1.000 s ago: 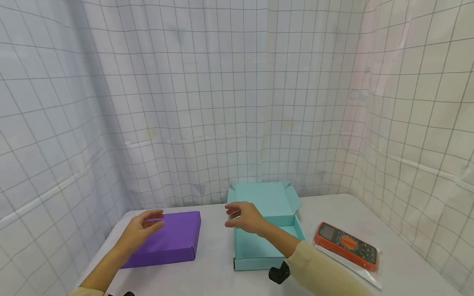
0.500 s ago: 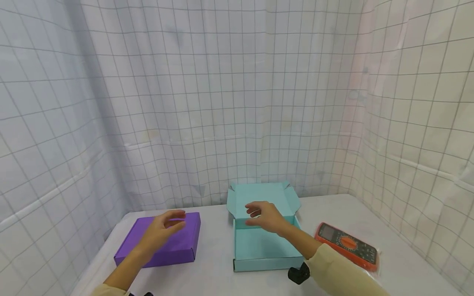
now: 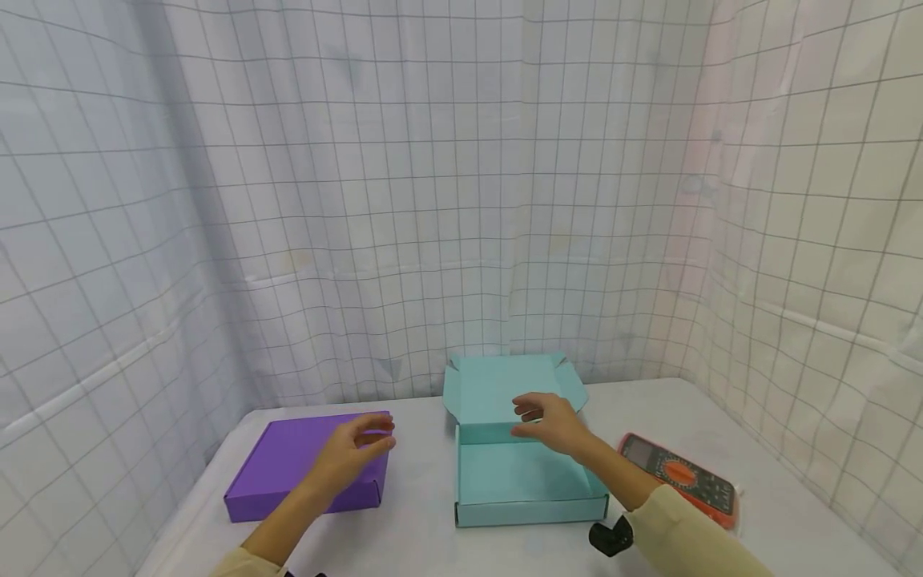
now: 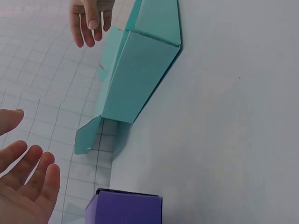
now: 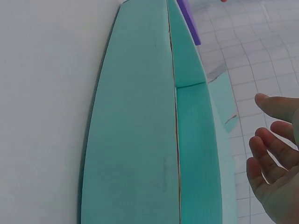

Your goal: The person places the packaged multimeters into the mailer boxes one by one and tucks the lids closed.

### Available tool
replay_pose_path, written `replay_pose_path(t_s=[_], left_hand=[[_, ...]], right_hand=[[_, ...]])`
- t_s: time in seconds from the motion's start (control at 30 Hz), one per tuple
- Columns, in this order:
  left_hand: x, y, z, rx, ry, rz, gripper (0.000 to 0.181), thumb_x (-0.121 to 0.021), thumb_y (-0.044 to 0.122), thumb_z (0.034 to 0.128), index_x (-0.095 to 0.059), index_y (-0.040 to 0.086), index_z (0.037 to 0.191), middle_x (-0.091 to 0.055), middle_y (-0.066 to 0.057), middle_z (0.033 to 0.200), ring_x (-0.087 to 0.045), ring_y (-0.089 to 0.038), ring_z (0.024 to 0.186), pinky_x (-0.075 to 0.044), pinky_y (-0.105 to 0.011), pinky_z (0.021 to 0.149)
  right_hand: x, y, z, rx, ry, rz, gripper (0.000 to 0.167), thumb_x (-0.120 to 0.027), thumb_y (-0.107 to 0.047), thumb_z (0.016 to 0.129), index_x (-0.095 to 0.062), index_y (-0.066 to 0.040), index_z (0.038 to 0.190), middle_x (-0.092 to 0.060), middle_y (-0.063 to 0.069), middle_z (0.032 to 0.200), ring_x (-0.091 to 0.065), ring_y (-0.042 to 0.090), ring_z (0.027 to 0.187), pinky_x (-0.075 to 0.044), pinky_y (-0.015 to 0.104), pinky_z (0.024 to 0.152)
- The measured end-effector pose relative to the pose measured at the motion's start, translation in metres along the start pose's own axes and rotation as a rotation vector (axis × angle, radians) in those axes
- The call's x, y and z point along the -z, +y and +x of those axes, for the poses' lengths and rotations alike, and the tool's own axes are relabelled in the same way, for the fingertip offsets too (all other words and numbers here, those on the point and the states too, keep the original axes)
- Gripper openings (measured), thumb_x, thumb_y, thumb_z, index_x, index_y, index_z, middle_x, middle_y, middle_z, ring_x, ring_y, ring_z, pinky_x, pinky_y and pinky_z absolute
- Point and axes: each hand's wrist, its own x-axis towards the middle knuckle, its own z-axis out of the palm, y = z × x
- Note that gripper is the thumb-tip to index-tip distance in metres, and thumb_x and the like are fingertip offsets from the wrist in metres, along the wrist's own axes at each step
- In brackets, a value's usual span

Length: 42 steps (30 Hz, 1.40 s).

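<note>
Two bare hands, the left hand and the right hand, hover above a white table, fingers loosely bent, thumbs spread from them. In the head view the left overlaps the right end of a closed purple box; the right appears over an open teal box, lid tipped back. An orange multimeter lies farther right, partly behind the right forearm.
</note>
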Motion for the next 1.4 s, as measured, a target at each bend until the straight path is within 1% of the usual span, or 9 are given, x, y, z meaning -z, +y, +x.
replay_pose_path(t_s=[0.27, 0.47, 0.57, 0.67, 0.77, 0.87, 1.03, 1.27, 1.4], left_hand=[[-0.025, -0.003, 0.002, 0.002, -0.054, -0.043, 0.049, -0.076, 0.026, 0.0965, -0.062, 0.002, 0.137, -0.066, -0.008, 0.13, -0.063, -0.029, 0.12, -0.052, -0.048, 0.1], [-0.039, -0.002, 0.005, 0.014, -0.072, -0.075, 0.048, -0.077, 0.026, 0.096, -0.063, 0.001, 0.135, -0.066, -0.009, 0.128, -0.065, -0.029, 0.117, -0.054, -0.049, 0.097], [-0.045, -0.002, 0.007, 0.017, -0.082, -0.092, 0.047, -0.076, 0.025, 0.0966, -0.063, 0.001, 0.135, -0.065, -0.012, 0.13, -0.065, -0.03, 0.117, -0.055, -0.046, 0.096], [-0.051, -0.003, 0.009, 0.018, -0.083, -0.1, 0.046, -0.076, 0.024, 0.0967, -0.063, 0.001, 0.135, -0.064, -0.016, 0.131, -0.064, -0.031, 0.118, -0.056, -0.044, 0.095], [-0.057, -0.003, 0.009, 0.018, -0.076, -0.104, 0.046, -0.077, 0.023, 0.0961, -0.064, 0.0, 0.133, -0.064, -0.018, 0.13, -0.064, -0.031, 0.117, -0.056, -0.046, 0.095], [-0.063, -0.004, 0.009, 0.022, -0.072, -0.111, 0.045, -0.077, 0.021, 0.0957, -0.064, 0.0, 0.133, -0.065, -0.016, 0.129, -0.064, -0.031, 0.116, -0.055, -0.049, 0.096], [-0.072, -0.005, 0.009, 0.017, -0.098, -0.119, 0.045, -0.076, 0.02, 0.0964, -0.062, -0.001, 0.134, -0.064, -0.015, 0.13, -0.063, -0.033, 0.118, -0.054, -0.052, 0.097], [-0.079, -0.002, 0.006, 0.032, -0.126, -0.134, 0.046, -0.076, 0.016, 0.0963, -0.061, -0.004, 0.135, -0.063, -0.019, 0.131, -0.063, -0.033, 0.117, -0.054, -0.05, 0.097], [-0.085, -0.004, 0.004, 0.03, -0.137, -0.136, 0.047, -0.075, 0.012, 0.0955, -0.059, -0.007, 0.135, -0.063, -0.02, 0.129, -0.063, -0.034, 0.116, -0.055, -0.048, 0.095]], right_hand=[[0.02, 0.014, -0.011, -0.021, 0.027, -0.02, 0.05, -0.082, -0.016, 0.091, -0.065, 0.0, 0.135, -0.068, 0.018, 0.126, -0.066, 0.033, 0.113, -0.057, 0.048, 0.09], [0.037, 0.022, -0.016, -0.05, 0.072, -0.069, 0.051, -0.083, -0.017, 0.09, -0.066, 0.002, 0.133, -0.07, 0.014, 0.123, -0.067, 0.033, 0.112, -0.058, 0.047, 0.089], [0.043, 0.026, -0.019, -0.052, 0.088, -0.094, 0.05, -0.083, -0.017, 0.089, -0.066, 0.004, 0.131, -0.071, 0.016, 0.122, -0.067, 0.035, 0.111, -0.058, 0.048, 0.089], [0.048, 0.029, -0.023, -0.072, 0.102, -0.093, 0.047, -0.082, -0.015, 0.089, -0.067, 0.004, 0.13, -0.071, 0.016, 0.121, -0.067, 0.036, 0.112, -0.058, 0.049, 0.09], [0.053, 0.033, -0.027, -0.09, 0.112, -0.078, 0.046, -0.081, -0.015, 0.091, -0.066, 0.004, 0.13, -0.07, 0.016, 0.122, -0.066, 0.037, 0.113, -0.057, 0.05, 0.091], [0.056, 0.037, -0.03, -0.096, 0.117, -0.08, 0.047, -0.08, -0.015, 0.091, -0.065, 0.005, 0.131, -0.069, 0.018, 0.124, -0.065, 0.038, 0.114, -0.056, 0.051, 0.092], [0.063, 0.046, -0.036, -0.13, 0.131, -0.104, 0.048, -0.08, -0.017, 0.092, -0.065, 0.004, 0.132, -0.069, 0.018, 0.124, -0.064, 0.037, 0.115, -0.056, 0.052, 0.092], [0.075, 0.054, -0.048, -0.183, 0.12, -0.11, 0.053, -0.079, -0.022, 0.093, -0.062, 0.002, 0.137, -0.066, 0.016, 0.129, -0.061, 0.038, 0.121, -0.055, 0.052, 0.094], [0.082, 0.06, -0.053, -0.2, 0.121, -0.129, 0.056, -0.081, -0.025, 0.091, -0.062, 0.002, 0.136, -0.066, 0.017, 0.129, -0.06, 0.039, 0.121, -0.055, 0.053, 0.094]])
